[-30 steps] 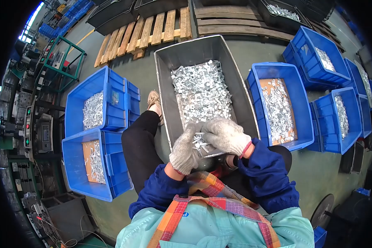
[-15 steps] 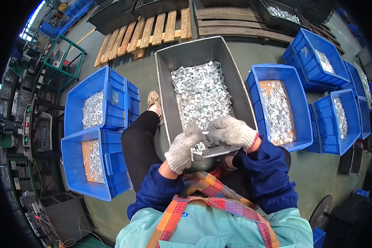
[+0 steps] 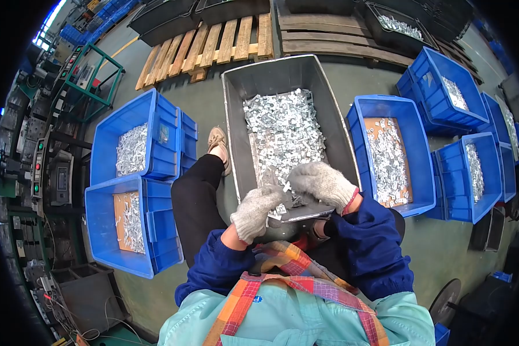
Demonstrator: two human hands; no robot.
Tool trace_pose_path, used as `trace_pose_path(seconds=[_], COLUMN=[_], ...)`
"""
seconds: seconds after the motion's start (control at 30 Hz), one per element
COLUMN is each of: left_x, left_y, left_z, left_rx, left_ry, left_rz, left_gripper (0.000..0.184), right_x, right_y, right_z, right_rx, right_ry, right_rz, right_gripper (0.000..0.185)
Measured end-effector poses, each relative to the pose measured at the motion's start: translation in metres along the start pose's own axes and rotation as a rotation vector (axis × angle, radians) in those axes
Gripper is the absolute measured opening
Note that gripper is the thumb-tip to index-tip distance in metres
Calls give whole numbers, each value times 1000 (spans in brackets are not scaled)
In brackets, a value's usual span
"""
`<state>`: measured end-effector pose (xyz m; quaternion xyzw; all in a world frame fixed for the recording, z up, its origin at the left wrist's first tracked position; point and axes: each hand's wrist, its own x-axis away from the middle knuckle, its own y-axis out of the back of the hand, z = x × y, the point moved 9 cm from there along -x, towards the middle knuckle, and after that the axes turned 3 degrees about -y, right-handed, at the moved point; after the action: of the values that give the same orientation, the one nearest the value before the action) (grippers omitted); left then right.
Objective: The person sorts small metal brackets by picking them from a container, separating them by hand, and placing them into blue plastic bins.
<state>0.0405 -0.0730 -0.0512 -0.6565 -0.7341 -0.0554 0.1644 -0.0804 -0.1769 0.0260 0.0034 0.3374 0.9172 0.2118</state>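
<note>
Over the near end of the grey bin, a small metal piece showed between left hand and right hand, fingers curled, their grip indiscernible, presumably there so anything dropped would land inside.

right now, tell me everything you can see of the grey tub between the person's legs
The grey tub is a deep, open-topped rectangular box, seemingly plastic, with a paler rim. It stands lengthwise in view, narrow end nearest. Small silvery pieces cover much of its bottom. The gloved left hand and right hand are over its near end; whether either touches the tub is unclear.
</note>
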Motion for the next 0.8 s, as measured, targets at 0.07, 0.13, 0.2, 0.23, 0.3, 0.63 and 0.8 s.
trace_pose_path(seconds=[0.07, 0.13, 0.2, 0.23, 0.3, 0.63, 0.8], left_x=[1, -1, -1, -1, 2, 50, 118], left_y=[0, 3, 5, 8, 8, 133, 235], left_z=[0, 3, 7, -2, -34, -99, -133], left_rx=[-32, -50, 60, -50, -470, 1259, 1131], left_ry=[-23, -107, -66, -158, -480, -501, -769], left_rz=[3, -19, -46, -37, -14, -139, -465], left_gripper=[27, 27, 27, 27, 26, 20, 17], right_x=[-3, -16, -3, 2, -4, 1, 2], right_y=[10, 25, 21, 18, 25, 17, 13], right_z=[-11, 10, -14, -15, -15, -19, -23], right_rx=[-343, -96, -467, -653, -448, -840, -812], right_ry=[-490, -131, -504, -691, -495, -709, -696], right_rz=[27, -114, -134, -139, -159, -266, -239], right_gripper=[26, 27, 25, 25, 22, 29, 29])
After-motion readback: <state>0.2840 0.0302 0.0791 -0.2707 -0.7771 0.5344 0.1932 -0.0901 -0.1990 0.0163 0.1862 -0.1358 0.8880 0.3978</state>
